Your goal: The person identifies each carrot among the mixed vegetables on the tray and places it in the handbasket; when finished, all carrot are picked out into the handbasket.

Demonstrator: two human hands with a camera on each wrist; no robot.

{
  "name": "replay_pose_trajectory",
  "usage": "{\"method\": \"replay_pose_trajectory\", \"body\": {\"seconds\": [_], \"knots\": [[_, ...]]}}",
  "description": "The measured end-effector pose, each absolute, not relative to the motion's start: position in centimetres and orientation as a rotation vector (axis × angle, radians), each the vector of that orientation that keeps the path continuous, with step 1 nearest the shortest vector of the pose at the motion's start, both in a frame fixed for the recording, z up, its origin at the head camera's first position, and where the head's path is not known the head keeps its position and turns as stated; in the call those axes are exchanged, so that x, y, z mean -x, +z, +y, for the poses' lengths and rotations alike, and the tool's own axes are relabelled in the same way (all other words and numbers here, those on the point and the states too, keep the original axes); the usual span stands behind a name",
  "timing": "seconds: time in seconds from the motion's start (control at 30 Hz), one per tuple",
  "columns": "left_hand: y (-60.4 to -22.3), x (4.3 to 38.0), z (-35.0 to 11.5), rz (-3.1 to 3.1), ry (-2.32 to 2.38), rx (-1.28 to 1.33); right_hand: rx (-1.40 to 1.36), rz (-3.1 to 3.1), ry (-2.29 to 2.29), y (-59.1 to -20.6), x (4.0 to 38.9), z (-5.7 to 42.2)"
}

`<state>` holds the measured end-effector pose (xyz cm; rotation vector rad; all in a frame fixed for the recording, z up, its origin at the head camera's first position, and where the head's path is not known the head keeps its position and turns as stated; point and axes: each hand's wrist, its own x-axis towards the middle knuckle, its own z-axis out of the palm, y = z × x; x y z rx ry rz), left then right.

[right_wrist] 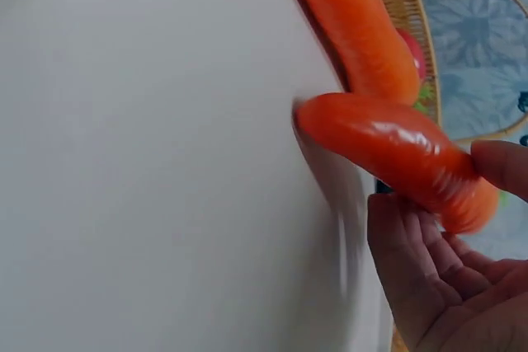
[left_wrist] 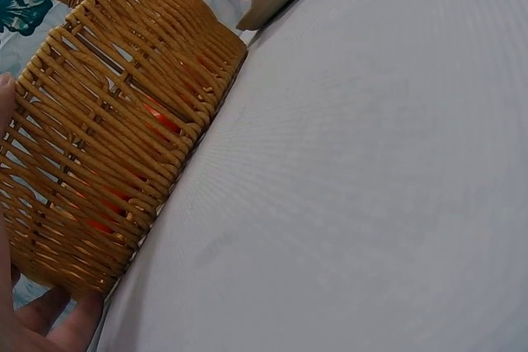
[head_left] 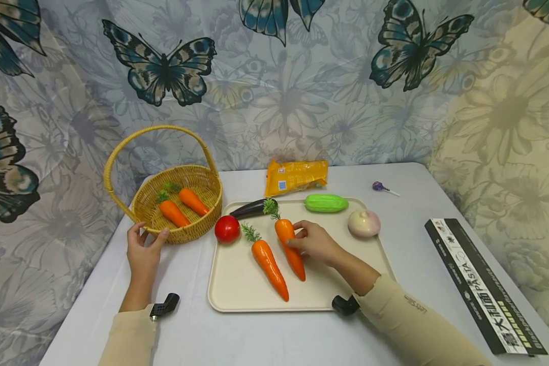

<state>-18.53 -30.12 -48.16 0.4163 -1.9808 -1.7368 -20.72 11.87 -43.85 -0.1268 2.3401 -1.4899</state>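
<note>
My right hand point(head_left: 315, 243) pinches a toy carrot point(head_left: 289, 249) between thumb and fingers, over the cream tray point(head_left: 238, 300). In the right wrist view this carrot point(right_wrist: 388, 146) has its thick end raised and its tip close to the tray. A second carrot point(head_left: 270, 269) lies on the tray just left of it. My left hand point(head_left: 144, 254) holds the near left side of the wicker basket point(head_left: 196, 231); in the left wrist view its fingers point(left_wrist: 74, 323) are at the basket's lower edge. Two carrots point(head_left: 174, 212) with green tops lie inside the basket.
On the tray are a red tomato point(head_left: 227, 229), an eggplant point(head_left: 253, 208), a green cucumber point(head_left: 326, 203) and a pinkish-white onion point(head_left: 364, 223). An orange packet point(head_left: 296, 177) stands behind. A lollipop point(head_left: 384, 188) and a long black pasta box point(head_left: 485, 284) lie to the right.
</note>
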Motion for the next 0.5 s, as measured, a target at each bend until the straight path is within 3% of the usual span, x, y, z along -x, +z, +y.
{"method": "replay_pose_trajectory", "body": {"seconds": [0.5], "knots": [[-48.3, 18.6, -30.1, -2.021, -1.686, -0.429, 0.222, 2.399, -1.458, -43.2, 22.5, 9.7]]}}
